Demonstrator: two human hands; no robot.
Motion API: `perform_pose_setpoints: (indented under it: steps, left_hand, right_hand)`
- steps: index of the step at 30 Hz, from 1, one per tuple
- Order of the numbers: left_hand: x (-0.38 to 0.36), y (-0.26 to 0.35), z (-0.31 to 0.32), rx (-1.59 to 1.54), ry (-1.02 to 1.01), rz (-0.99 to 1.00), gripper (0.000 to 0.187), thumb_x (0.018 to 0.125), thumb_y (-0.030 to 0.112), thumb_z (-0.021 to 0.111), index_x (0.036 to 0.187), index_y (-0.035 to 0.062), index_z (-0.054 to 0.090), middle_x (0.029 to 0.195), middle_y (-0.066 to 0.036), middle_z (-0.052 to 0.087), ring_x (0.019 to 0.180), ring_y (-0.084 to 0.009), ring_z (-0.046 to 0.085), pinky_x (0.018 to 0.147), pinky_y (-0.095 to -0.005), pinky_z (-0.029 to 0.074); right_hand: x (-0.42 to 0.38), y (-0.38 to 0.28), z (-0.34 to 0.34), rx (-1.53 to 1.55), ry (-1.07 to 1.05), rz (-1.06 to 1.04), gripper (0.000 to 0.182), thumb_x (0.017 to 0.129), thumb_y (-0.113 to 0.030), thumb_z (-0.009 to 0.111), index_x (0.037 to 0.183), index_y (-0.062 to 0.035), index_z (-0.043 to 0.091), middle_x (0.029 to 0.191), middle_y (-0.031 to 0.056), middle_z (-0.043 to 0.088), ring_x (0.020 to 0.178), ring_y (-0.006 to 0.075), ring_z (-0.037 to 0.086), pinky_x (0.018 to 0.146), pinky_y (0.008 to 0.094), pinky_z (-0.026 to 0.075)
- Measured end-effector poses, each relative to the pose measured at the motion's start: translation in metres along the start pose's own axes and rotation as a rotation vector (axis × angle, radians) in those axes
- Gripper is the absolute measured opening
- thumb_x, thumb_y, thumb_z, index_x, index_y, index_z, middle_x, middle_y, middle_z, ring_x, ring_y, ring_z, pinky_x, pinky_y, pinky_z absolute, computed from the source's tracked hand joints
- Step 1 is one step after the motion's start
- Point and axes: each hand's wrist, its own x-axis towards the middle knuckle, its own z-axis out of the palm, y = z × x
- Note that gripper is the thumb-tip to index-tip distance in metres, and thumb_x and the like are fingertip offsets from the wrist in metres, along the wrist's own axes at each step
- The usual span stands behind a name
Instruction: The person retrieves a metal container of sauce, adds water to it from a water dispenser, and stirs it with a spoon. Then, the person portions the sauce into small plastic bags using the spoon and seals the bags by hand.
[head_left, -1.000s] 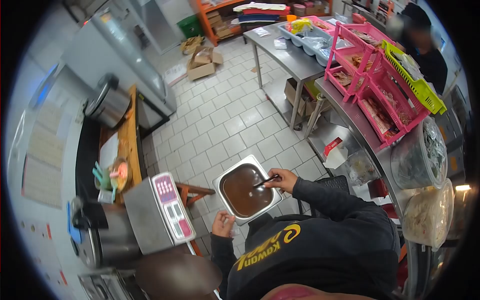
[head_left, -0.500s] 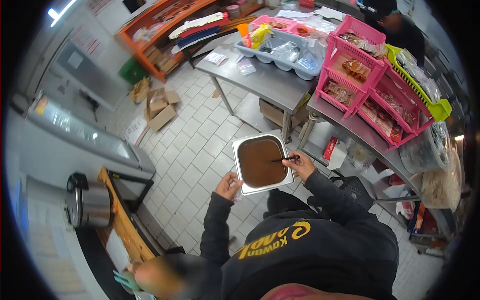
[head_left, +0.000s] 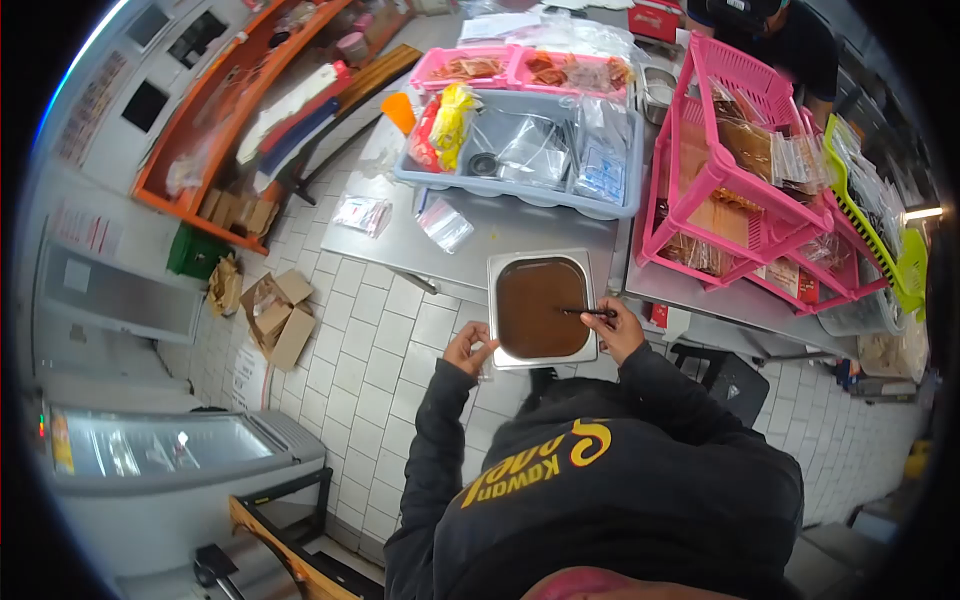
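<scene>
A square steel food pan (head_left: 545,362) of smooth brown sauce (head_left: 535,305) is held level in front of my body, near the edge of the steel table. My left hand (head_left: 470,347) grips its left rim, thumb on top, with a bit of clear plastic showing just below. At the right rim, my right hand (head_left: 622,330) is closed round the black handle of a utensil (head_left: 582,312). The utensil's far end is sunk in the sauce, so its kind is hidden. The right fingers also press against the pan's side.
On the steel table (head_left: 470,265) stand a blue-grey divided tray (head_left: 520,195) and small plastic packets (head_left: 443,225). Pink stacked baskets (head_left: 690,215) fill the right side, with a person (head_left: 800,50) behind them. Cardboard boxes (head_left: 285,320) lie on the tiled floor; a glass-topped freezer (head_left: 170,445) is at left.
My view has swung left and come nearer the steel table; the pan now sits right by its edge. Both hands keep their hold, and the utensil stays in the sauce.
</scene>
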Motion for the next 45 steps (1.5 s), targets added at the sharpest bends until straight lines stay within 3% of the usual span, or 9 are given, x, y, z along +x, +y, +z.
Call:
perform_pose_setpoints:
  steps: [5,7,9,13,17,21,23,35,45]
  left_hand:
    - [0.075,-0.007,-0.034,-0.045,-0.143,0.041,0.02,0.08,0.006,0.057,0.096,0.0022,0.046,0.079,0.001,0.048,0.07,-0.0028,0.043,0.06,-0.0149,0.036]
    - [0.095,-0.004,-0.045,-0.074,-0.21,0.035,0.02,0.081,0.005,0.057,0.096,0.0022,0.045,0.079,0.001,0.048,0.071,-0.0029,0.043,0.061,-0.0148,0.036]
    - [0.113,-0.004,-0.056,-0.123,-0.282,-0.019,0.022,0.079,0.009,0.057,0.098,0.0032,0.047,0.081,0.002,0.049,0.073,-0.0057,0.046,0.065,-0.0191,0.038]
    - [0.15,-0.003,-0.075,-0.074,-0.437,0.093,0.02,0.08,0.009,0.056,0.098,0.0046,0.047,0.08,0.002,0.048,0.067,-0.003,0.044,0.058,-0.0162,0.036]
    - [0.176,0.013,-0.088,-0.083,-0.583,-0.044,0.019,0.081,0.011,0.056,0.097,0.0054,0.047,0.08,0.002,0.049,0.07,-0.0038,0.045,0.062,-0.0172,0.037]
    - [0.199,0.016,-0.097,-0.015,-0.706,-0.008,0.017,0.082,0.01,0.055,0.095,0.0049,0.046,0.082,0.001,0.049,0.076,-0.006,0.046,0.07,-0.019,0.037]
    - [0.206,0.019,-0.1,-0.003,-0.788,0.056,0.016,0.082,0.006,0.055,0.094,0.0044,0.044,0.083,0.0,0.049,0.08,-0.0061,0.045,0.073,-0.0185,0.035]
    - [0.217,0.007,-0.19,0.176,-0.892,-0.211,0.025,0.085,0.017,0.053,0.104,0.0032,0.047,0.083,-0.001,0.051,0.072,-0.0078,0.05,0.067,-0.0196,0.039]
    - [0.213,0.016,-0.256,-0.048,-0.958,0.12,0.041,0.073,-0.002,0.062,0.109,0.0035,0.043,0.097,-0.005,0.046,0.078,-0.0077,0.047,0.068,-0.0194,0.041]
  right_hand:
    - [0.042,0.002,0.014,-0.024,0.109,0.005,0.029,0.074,-0.026,0.067,0.09,-0.0086,0.05,0.07,-0.0033,0.042,0.059,0.0032,0.043,0.042,0.0176,0.04]
    - [0.054,-0.004,0.02,-0.051,0.179,0.023,0.029,0.074,-0.025,0.068,0.089,-0.0072,0.05,0.069,-0.0025,0.042,0.06,0.0047,0.044,0.049,0.0198,0.042]
    - [0.068,0.011,0.024,-0.211,0.244,-0.252,0.028,0.076,-0.023,0.066,0.092,-0.0067,0.049,0.072,-0.0028,0.042,0.065,0.0047,0.044,0.058,0.0189,0.04]
    - [0.068,-0.011,0.045,-0.321,0.389,-0.192,0.028,0.075,-0.019,0.066,0.093,-0.0051,0.049,0.075,-0.0017,0.044,0.069,0.0058,0.046,0.065,0.0202,0.04]
    - [0.065,-0.034,0.079,-0.059,0.678,-0.221,0.023,0.074,-0.013,0.067,0.09,-0.0041,0.053,0.076,-0.0023,0.048,0.071,0.0058,0.047,0.065,0.0206,0.041]
    - [0.071,-0.043,0.096,-0.34,0.955,-0.325,0.018,0.071,-0.011,0.068,0.085,-0.0059,0.059,0.077,0.0015,0.056,0.071,0.0102,0.049,0.065,0.0224,0.04]
    - [0.07,-0.061,0.104,-0.693,0.938,-0.435,0.015,0.07,-0.013,0.068,0.082,-0.0068,0.062,0.076,0.0043,0.058,0.074,0.0152,0.05,0.066,0.0251,0.04]
    - [0.028,-0.089,0.189,-0.901,0.783,-0.37,0.011,0.067,-0.005,0.063,0.078,-0.0078,0.061,0.072,0.0055,0.055,0.069,0.0229,0.049,0.063,0.0313,0.038]
    - [0.083,-0.08,0.153,-1.002,0.822,-0.555,0.013,0.069,-0.007,0.064,0.081,-0.009,0.061,0.072,0.0043,0.055,0.071,0.0225,0.051,0.063,0.0319,0.04]
